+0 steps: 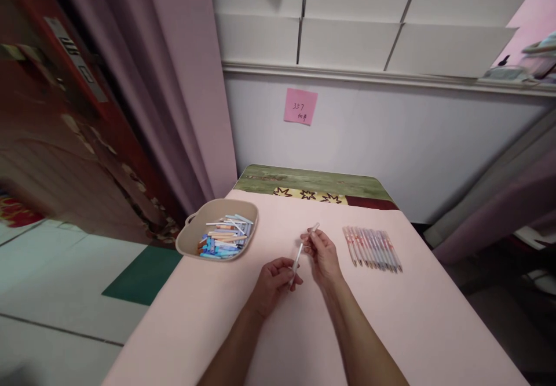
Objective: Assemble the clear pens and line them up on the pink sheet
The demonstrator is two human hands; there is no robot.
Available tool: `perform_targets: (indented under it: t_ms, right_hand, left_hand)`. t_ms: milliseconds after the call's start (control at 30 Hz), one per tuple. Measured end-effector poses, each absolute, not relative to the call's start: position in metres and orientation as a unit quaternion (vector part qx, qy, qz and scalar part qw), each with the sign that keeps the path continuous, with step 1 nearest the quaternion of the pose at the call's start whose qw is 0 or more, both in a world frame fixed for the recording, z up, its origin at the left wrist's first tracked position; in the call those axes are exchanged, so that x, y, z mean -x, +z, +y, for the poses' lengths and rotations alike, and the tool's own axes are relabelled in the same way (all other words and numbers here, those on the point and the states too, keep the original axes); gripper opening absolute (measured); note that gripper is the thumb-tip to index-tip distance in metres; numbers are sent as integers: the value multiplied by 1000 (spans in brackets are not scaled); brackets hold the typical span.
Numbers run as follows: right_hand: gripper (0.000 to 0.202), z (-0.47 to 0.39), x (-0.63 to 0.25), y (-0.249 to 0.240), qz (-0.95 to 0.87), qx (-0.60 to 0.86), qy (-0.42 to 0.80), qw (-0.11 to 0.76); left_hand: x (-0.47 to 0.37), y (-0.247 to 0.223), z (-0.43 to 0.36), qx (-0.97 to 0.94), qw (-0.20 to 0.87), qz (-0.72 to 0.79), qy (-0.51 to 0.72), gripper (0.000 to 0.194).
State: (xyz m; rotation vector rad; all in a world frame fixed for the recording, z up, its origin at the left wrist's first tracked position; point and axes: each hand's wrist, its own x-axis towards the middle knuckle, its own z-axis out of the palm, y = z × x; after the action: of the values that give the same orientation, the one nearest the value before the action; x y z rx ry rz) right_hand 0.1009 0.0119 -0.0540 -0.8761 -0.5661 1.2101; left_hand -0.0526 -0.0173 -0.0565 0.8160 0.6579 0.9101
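Note:
Over the middle of the pink-covered table (pixel 195 316), my left hand (pixel 274 281) pinches a slim whitish pen piece (pixel 297 257) that slants up to the right. Just beyond its upper end, my right hand (pixel 322 251) holds a short clear piece (pixel 313 229) between thumb and fingers. The two pieces are close together; whether they touch is unclear. To the right lies a row of several assembled pens (pixel 372 249), side by side with tips towards me. At the left, a beige basket (pixel 187 241) holds many loose pen parts (pixel 226 238) in blue, white and orange.
A green patterned board (pixel 304 178) shows at the table's far edge, against the wall. A pink note (pixel 300 106) is stuck on the wall. Purple curtain (pixel 182 84) and a reddish door (pixel 87 119) stand at the left.

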Motion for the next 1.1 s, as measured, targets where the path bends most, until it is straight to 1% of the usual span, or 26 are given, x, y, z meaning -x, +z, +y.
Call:
perform_targets:
  t_ms: [233, 400, 600, 767, 1000, 1100]
  right_hand:
    - [32, 6, -101, -47, -298, 395, 552, 671]
    - [37, -2, -104, -43, -360, 368, 624, 588]
    - [32, -8, -110, -44, -384, 333, 681, 527]
    - [32, -10, -110, -43, -363, 323, 697, 527]
    - [31, -11, -102, -47, -382, 318, 703, 508]
    - [34, -10, -103, -51, -385, 309, 707, 507]
  left_hand:
    - [53, -56, -16, -379, 766, 310, 418, 26]
    - [54, -55, -17, -379, 771, 302, 413, 26]
    - [55, -53, -19, -395, 774, 286, 403, 25]
    - [57, -55, -19, -399, 779, 270, 401, 22]
    - [56, -59, -18, -397, 780, 272, 400, 21]
    - [56, -60, -17, -396, 778, 268, 407, 21]
